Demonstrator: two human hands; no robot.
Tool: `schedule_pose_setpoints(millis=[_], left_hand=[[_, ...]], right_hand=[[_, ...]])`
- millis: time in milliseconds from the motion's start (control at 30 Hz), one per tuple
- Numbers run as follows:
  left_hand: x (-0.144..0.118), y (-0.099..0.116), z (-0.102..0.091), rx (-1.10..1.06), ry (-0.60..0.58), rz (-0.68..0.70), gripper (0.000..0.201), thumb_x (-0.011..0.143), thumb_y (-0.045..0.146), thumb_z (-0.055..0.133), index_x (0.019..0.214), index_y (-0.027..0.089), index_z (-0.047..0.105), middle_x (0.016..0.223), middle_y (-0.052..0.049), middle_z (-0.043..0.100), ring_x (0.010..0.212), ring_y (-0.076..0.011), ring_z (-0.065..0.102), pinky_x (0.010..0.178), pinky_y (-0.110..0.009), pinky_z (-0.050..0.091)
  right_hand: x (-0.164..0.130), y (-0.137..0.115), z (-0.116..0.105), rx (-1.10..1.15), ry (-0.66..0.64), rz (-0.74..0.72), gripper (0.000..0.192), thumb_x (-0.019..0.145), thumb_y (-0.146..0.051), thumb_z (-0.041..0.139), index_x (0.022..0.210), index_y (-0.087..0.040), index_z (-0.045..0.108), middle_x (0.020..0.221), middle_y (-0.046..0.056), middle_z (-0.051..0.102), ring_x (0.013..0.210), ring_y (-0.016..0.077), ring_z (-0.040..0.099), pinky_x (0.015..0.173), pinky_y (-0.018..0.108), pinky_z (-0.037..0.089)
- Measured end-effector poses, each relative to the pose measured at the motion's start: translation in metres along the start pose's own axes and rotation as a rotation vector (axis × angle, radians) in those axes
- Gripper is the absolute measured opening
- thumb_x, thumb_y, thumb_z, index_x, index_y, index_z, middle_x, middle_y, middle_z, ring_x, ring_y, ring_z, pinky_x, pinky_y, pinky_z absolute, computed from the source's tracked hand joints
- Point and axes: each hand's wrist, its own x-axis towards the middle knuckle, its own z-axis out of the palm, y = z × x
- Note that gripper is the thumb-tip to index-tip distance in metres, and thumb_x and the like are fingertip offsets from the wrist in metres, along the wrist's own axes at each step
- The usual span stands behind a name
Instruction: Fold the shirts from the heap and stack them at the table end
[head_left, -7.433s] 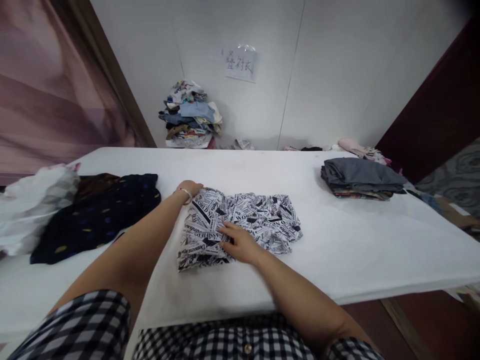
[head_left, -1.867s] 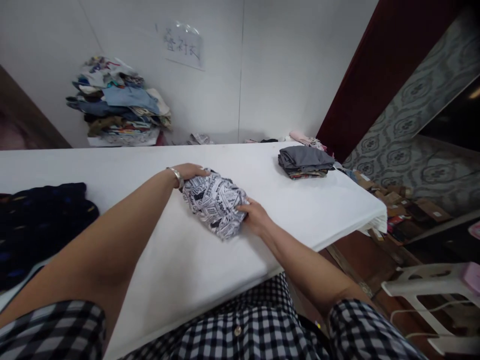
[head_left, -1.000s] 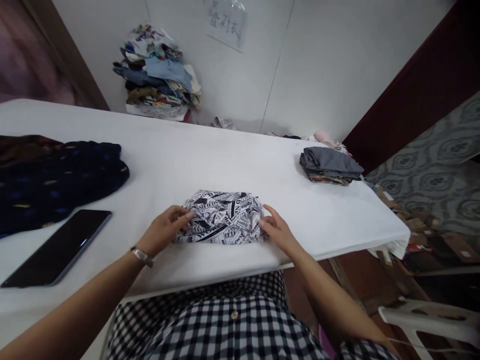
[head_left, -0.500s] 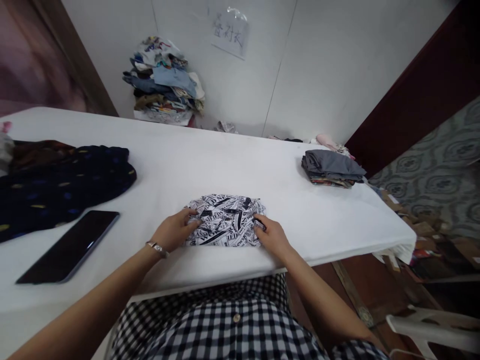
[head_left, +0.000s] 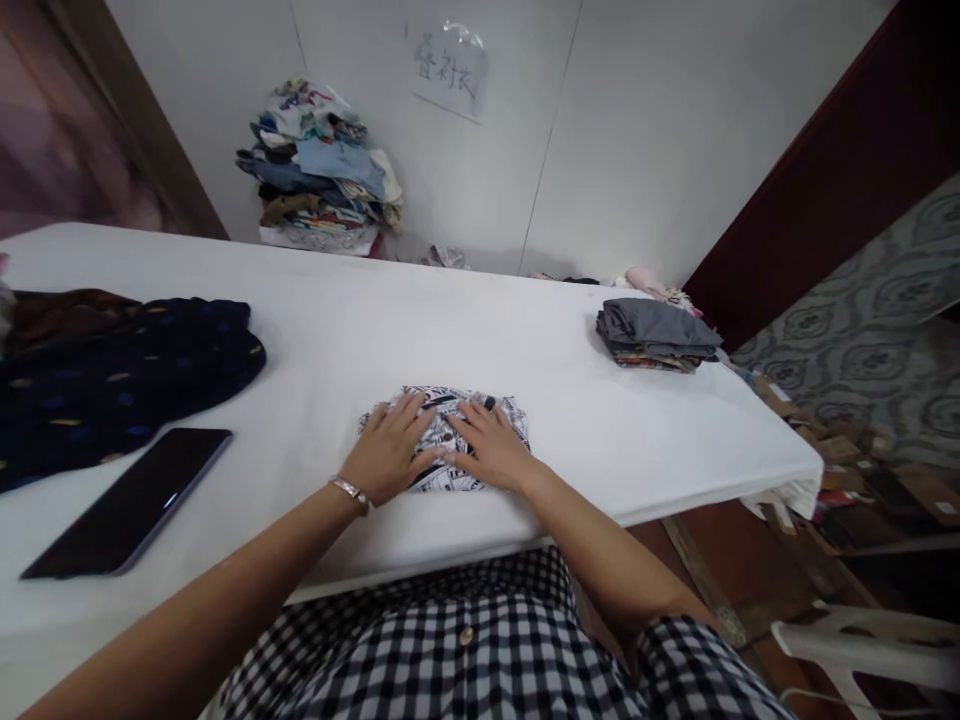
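Note:
A folded shirt [head_left: 448, 470] with black-and-white newspaper print lies on the white tablecloth, close to the table's front edge. My left hand [head_left: 390, 450] rests flat on its left half, fingers spread. On the right half lies my right hand [head_left: 487, 445], also flat with the fingers apart. The two thumbs almost meet near the middle of the shirt, by a small button. Much of the print is covered by my hands.
Left on the white table [head_left: 360, 330] are a dark navy patterned garment [head_left: 135, 370] and a black phone [head_left: 127, 505]. A folded grey stack [head_left: 660, 330] sits at the right. Piled clothes [head_left: 322, 170] stand by the wall; a white plastic chair [head_left: 862, 645] is lower right.
My hands have let go of the shirt's left and right edges. Both have moved inward and now lie flat on top of it.

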Motion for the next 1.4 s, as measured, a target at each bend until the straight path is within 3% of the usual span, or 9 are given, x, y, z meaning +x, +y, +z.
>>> schedule_pose_setpoints(millis=[200, 367, 567, 700, 867, 1033, 1100, 1233, 1400], left_hand=[[-0.022, -0.006, 0.030, 0.049, -0.084, -0.049, 0.072, 0.088, 0.062, 0.035, 0.142, 0.013, 0.040, 0.151, -0.018, 0.034, 0.142, -0.0323, 0.027, 0.114, -0.057, 0.024], [-0.021, -0.007, 0.014, -0.042, -0.108, -0.047, 0.076, 0.087, 0.061, 0.039, 0.146, 0.015, 0.031, 0.154, -0.018, 0.028, 0.143, -0.0318, 0.024, 0.112, -0.058, 0.026], [-0.028, -0.002, -0.003, 0.033, -0.104, 0.210, 0.066, 0.080, 0.038, 0.062, 0.142, 0.029, 0.040, 0.155, -0.010, 0.027, 0.143, -0.0317, 0.024, 0.115, -0.060, 0.015], [-0.021, -0.001, -0.002, 0.017, -0.172, 0.217, 0.061, 0.081, 0.022, 0.056, 0.139, 0.029, 0.043, 0.149, -0.010, 0.041, 0.137, -0.0285, 0.038, 0.112, -0.053, 0.029], [-0.016, 0.000, 0.000, 0.046, -0.186, 0.186, 0.060, 0.080, 0.015, 0.052, 0.139, 0.027, 0.044, 0.147, -0.010, 0.043, 0.135, -0.0271, 0.040, 0.105, -0.047, 0.040], [-0.021, -0.008, -0.015, -0.101, -0.205, 0.206, 0.059, 0.084, 0.036, 0.053, 0.141, 0.028, 0.042, 0.150, -0.009, 0.039, 0.137, -0.0274, 0.037, 0.112, -0.049, 0.031], [-0.018, -0.020, -0.024, -0.163, -0.186, 0.074, 0.064, 0.084, 0.053, 0.049, 0.141, 0.025, 0.043, 0.151, -0.009, 0.038, 0.138, -0.0281, 0.036, 0.113, -0.047, 0.030], [0.001, -0.049, -0.034, -0.202, -0.125, -0.481, 0.085, 0.080, 0.071, 0.035, 0.141, 0.012, 0.040, 0.140, -0.019, 0.050, 0.123, -0.0344, 0.052, 0.098, -0.047, 0.044], [0.024, -0.050, -0.027, -0.229, -0.293, -0.666, 0.090, 0.072, 0.072, 0.046, 0.135, 0.008, 0.047, 0.120, -0.023, 0.063, 0.104, -0.0366, 0.062, 0.081, -0.042, 0.050]], right_hand=[[0.002, 0.013, 0.021, -0.025, -0.056, -0.028, 0.066, 0.091, -0.061, 0.040, 0.148, -0.030, 0.029, 0.159, 0.004, 0.018, 0.146, 0.0287, 0.016, 0.118, 0.052, 0.008], [0.001, 0.011, 0.013, 0.015, -0.084, -0.008, 0.066, 0.092, -0.062, 0.038, 0.148, -0.031, 0.028, 0.159, 0.003, 0.016, 0.146, 0.0264, 0.013, 0.119, 0.050, 0.006], [-0.001, 0.011, 0.002, 0.163, -0.128, 0.051, 0.065, 0.091, -0.065, 0.033, 0.147, -0.032, 0.031, 0.158, 0.001, 0.021, 0.146, 0.0249, 0.017, 0.119, 0.049, 0.006], [0.001, 0.011, -0.001, 0.168, -0.144, 0.057, 0.064, 0.091, -0.064, 0.036, 0.148, -0.035, 0.029, 0.158, 0.000, 0.020, 0.146, 0.0231, 0.015, 0.119, 0.047, 0.004], [0.000, 0.001, -0.010, 0.095, -0.192, 0.000, 0.094, 0.073, -0.071, 0.060, 0.150, -0.030, 0.024, 0.159, 0.006, 0.013, 0.146, 0.0311, 0.010, 0.117, 0.053, 0.003], [-0.013, 0.018, -0.028, 0.103, 0.111, 0.102, 0.076, 0.084, -0.064, 0.051, 0.148, -0.030, 0.030, 0.158, 0.005, 0.019, 0.146, 0.0275, 0.015, 0.118, 0.050, 0.009], [-0.017, 0.038, -0.036, 0.153, 0.190, 0.290, 0.072, 0.087, -0.062, 0.047, 0.147, -0.025, 0.034, 0.154, 0.009, 0.032, 0.142, 0.0282, 0.027, 0.115, 0.048, 0.021], [-0.014, 0.066, -0.043, 0.271, 0.104, 0.634, 0.081, 0.082, -0.065, 0.051, 0.145, -0.017, 0.038, 0.132, 0.019, 0.057, 0.123, 0.0345, 0.052, 0.102, 0.049, 0.038], [0.003, 0.059, -0.028, 0.325, 0.108, 0.607, 0.080, 0.071, -0.052, 0.070, 0.140, -0.020, 0.045, 0.134, 0.015, 0.056, 0.123, 0.0329, 0.053, 0.103, 0.047, 0.039]])
